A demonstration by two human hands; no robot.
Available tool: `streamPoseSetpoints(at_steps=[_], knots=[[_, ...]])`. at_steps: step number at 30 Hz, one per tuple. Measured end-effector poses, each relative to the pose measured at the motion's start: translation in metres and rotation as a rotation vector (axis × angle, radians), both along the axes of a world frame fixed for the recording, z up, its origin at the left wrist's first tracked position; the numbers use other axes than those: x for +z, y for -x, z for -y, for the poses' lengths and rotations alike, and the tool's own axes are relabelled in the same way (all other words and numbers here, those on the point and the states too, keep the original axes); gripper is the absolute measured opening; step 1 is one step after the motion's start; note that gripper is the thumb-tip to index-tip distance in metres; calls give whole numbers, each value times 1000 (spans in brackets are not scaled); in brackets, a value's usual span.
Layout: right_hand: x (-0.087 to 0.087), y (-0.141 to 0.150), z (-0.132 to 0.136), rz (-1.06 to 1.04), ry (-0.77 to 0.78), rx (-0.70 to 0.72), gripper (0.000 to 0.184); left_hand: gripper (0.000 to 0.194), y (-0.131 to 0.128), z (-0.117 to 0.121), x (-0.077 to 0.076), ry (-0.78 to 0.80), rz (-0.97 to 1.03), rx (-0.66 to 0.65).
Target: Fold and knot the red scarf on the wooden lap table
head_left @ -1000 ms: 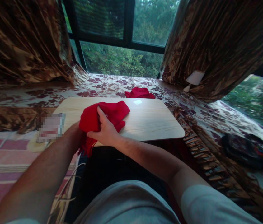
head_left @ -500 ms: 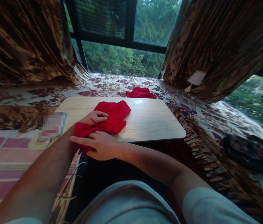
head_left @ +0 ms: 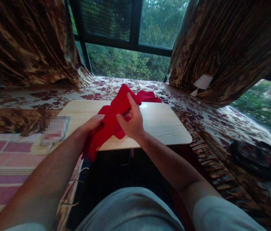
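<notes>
A red scarf (head_left: 116, 110), folded into a band with fringe dangling at its lower end, is held slanting above the small wooden-top table (head_left: 164, 125). My left hand (head_left: 95, 122) grips its left side, thumb on top and the other fingers hidden behind the cloth. On the upper right edge, my right hand (head_left: 134, 121) has hold of the fabric, index finger stretched along it and thumb against its face. The fringe hangs over the table's near edge.
Another red cloth (head_left: 148, 96) lies beyond the table's far edge on a flowered cover. A white lamp (head_left: 203, 82) stands at right, near a dark bag (head_left: 258, 158). Left of the table lie a blurred-out flat object (head_left: 54, 131) and a striped bedspread (head_left: 3, 173).
My right hand has moved from the scarf's near end up to its far right part, raising it off the table. My left hand has shifted slightly and grips the side.
</notes>
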State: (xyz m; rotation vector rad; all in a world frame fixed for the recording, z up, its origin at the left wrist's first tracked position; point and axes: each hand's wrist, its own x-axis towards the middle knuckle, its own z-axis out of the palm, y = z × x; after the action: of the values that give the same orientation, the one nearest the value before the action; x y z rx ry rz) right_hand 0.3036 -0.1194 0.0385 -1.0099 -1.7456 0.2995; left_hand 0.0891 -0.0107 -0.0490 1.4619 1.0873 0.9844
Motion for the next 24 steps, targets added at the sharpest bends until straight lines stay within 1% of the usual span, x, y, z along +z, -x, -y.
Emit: streamPoseSetpoints(at_steps=[3,5,7,9,11,13,16,20,24], knots=[[17,-31,-31,-288,-63,-12,74,24,0,-4,1,-54,-46,-32],[22,-47,-44,-369,-82,-9,75,27,0,-5,2,-31,1,-42],[21,-56,-49,-385,-84,-22,77,31,0,-6,1,-9,23,-67],[18,-57,-51,-382,-74,-47,81,35,2,-6,0,-11,10,-71],[12,-53,-51,-389,-55,-54,85,35,3,-8,-2,-30,-16,-72],[7,-47,-50,-397,-23,-26,88,33,4,-9,-3,-47,-29,-70],[0,-33,-47,-373,41,63,85,31,4,-8,-3,-23,-1,-61],[-6,-15,-39,-351,160,209,81,36,2,-4,-5,40,54,-36],[0,-7,-35,-477,313,471,79,37,2,-3,-5,37,20,-63]])
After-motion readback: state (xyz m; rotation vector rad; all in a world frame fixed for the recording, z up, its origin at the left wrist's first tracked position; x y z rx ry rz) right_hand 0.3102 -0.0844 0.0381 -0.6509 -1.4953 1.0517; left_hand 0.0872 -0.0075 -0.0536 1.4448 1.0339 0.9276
